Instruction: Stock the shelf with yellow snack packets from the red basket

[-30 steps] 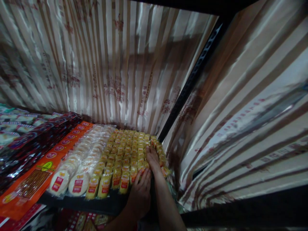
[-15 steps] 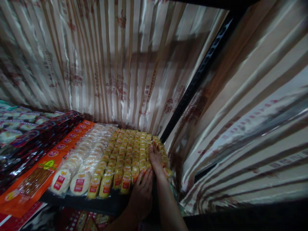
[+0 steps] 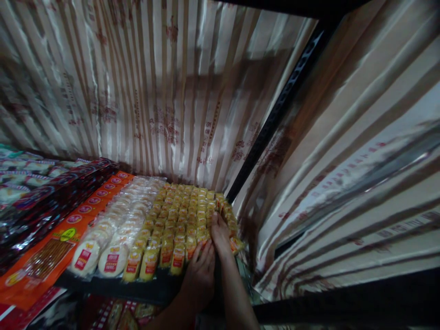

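Observation:
Rows of small yellow-wrapped snack packets stand close together on a dark shelf board. My left hand lies against the front of the right-hand rows, fingers stretched out and side by side. Just beyond it, my right hand rests along the right part of the rows, with its fingers extended and partly hidden among the packets. Neither hand visibly grips a packet. A loose yellow packet lies tilted to the right of my right wrist.
Left of the yellow packets are two rows of round white crackers in clear wrap. Beyond them lie an orange snack bag and dark red shiny packs. A black post rises at the right corner before striped printed sheeting.
My right hand has shifted slightly down and left along the packets. More of the packets right of it now show, including the tilted one. The view has moved slightly.

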Demonstrator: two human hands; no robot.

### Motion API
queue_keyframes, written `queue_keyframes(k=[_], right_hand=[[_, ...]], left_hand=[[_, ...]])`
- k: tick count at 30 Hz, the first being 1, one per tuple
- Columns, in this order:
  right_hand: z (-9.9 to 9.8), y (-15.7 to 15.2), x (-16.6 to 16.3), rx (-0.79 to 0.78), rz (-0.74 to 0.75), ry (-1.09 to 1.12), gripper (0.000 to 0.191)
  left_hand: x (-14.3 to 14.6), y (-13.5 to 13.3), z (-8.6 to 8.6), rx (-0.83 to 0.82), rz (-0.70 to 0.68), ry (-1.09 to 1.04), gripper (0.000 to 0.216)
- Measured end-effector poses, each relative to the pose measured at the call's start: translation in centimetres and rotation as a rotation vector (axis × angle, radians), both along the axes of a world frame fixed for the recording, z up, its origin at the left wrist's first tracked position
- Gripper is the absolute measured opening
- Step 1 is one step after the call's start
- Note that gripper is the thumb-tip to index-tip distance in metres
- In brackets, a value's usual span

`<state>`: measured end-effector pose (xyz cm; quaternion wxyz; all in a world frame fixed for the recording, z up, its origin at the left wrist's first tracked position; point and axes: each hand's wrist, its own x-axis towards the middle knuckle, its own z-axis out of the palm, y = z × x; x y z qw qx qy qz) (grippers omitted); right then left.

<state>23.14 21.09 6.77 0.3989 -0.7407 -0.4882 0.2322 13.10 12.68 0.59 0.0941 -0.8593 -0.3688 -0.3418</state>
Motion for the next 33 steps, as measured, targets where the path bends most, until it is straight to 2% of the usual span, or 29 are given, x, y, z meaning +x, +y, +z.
queue_keyframes(k=[5,10,18,24,29,33], right_hand=[[-0.2,-0.1,0.0,0.021,0.006,0.113,0.081],[-0.7,0.1,0.2,0.088,-0.040,0.128,0.082],[-1.4,0.7,0.5,0.038,-0.002,0.226,0.071],[-1.6,1.3,0.9,0.057,-0.060,0.217,0.075],[-1.6,2.0,1.0,-0.006,-0.066,0.247,0.074],[-1.4,1.9,1.0,0.001,-0.056,0.250,0.074]], left_hand=[[0.0,0.0,0.0,-0.002,0.000,0.003,0.049],[-0.1,-0.1,0.1,0.002,-0.004,0.002,0.049],[-0.1,0.0,0.4,-0.017,0.002,0.003,0.049],[-0.1,0.0,0.5,0.004,0.007,-0.005,0.051],[-0.1,0.0,0.8,0.015,0.016,0.010,0.052],[-0.3,0.0,1.0,-0.004,0.009,0.037,0.053]])
